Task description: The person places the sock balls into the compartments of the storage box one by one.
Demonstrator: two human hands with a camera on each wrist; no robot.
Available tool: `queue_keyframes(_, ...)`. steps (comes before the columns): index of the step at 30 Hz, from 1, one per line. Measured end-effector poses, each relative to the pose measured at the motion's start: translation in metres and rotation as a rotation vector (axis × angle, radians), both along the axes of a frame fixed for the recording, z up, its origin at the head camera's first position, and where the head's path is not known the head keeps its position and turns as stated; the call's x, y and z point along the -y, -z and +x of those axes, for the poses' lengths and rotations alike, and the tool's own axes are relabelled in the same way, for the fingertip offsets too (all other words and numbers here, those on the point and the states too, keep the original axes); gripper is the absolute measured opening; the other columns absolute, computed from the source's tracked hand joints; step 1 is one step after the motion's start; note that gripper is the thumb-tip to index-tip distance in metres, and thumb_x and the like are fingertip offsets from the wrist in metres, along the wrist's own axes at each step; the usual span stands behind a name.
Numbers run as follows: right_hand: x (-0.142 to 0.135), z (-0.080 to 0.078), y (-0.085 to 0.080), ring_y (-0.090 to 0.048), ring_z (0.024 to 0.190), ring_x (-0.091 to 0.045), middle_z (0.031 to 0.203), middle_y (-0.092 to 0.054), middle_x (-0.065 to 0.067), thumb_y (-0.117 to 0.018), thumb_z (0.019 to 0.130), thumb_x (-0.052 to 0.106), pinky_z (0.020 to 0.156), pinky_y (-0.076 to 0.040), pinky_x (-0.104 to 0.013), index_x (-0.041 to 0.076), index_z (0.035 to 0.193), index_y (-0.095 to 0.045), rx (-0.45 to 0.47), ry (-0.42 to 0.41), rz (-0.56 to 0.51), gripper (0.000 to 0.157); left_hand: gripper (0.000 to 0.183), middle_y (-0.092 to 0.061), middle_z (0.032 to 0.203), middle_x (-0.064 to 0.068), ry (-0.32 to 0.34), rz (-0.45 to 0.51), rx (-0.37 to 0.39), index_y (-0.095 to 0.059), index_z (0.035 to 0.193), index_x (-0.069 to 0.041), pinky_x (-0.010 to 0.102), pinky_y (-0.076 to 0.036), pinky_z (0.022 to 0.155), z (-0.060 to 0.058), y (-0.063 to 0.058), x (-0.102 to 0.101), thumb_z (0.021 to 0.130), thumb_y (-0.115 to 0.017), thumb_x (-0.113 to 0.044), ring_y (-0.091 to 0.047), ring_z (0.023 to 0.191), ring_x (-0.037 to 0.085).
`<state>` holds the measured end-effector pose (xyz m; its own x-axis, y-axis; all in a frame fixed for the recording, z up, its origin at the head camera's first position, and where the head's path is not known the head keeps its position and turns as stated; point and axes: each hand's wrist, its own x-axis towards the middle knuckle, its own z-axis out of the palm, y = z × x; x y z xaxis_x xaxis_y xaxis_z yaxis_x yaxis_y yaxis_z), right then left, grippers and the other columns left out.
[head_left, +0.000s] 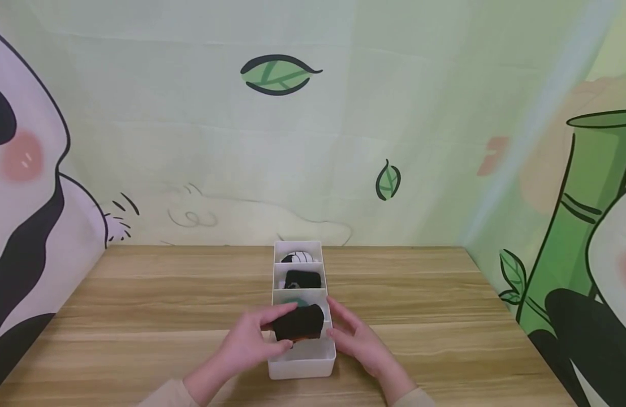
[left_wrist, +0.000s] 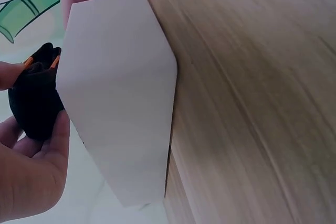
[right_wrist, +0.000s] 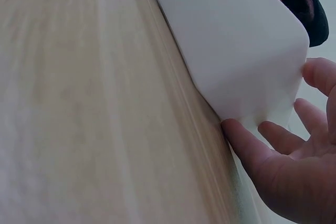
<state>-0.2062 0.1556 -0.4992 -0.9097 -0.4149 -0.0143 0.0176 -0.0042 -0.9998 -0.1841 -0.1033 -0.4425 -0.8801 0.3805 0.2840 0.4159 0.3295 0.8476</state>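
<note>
A white divided box stands lengthwise on the table. My left hand pinches a rolled-up black sock with orange bands between thumb and fingers, above the box's nearer compartments. On the other side, my right hand touches the outer right wall of the box; in the right wrist view its fingertips rest along that wall. Behind the held sock, a teal item shows partly. Farther back sit a black folded item and a white-and-black striped one, each in its own compartment.
The wood-grain table extends to both sides of the box. A printed cloth backdrop with pandas, leaves and bamboo rises behind the table and at its sides.
</note>
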Motion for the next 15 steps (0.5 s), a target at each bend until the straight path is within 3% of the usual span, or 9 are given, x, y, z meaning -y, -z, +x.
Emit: queue_keyframes(15, -0.001, -0.0018, 0.0007, -0.037, 0.138, -0.041, 0.16, -0.023, -0.022, -0.064, 0.097, 0.011, 0.104, -0.043, -0.04, 0.01, 0.156, -0.029, -0.009, -0.009, 0.001, 0.069, 0.058, -0.068, 0.123, 0.004, 0.046, -0.178, -0.231, -0.067, 0.127, -0.005, 0.041, -0.052, 0.094, 0.003, 0.0068, -0.004, 0.071, -0.083, -0.004, -0.064, 0.11, 0.023)
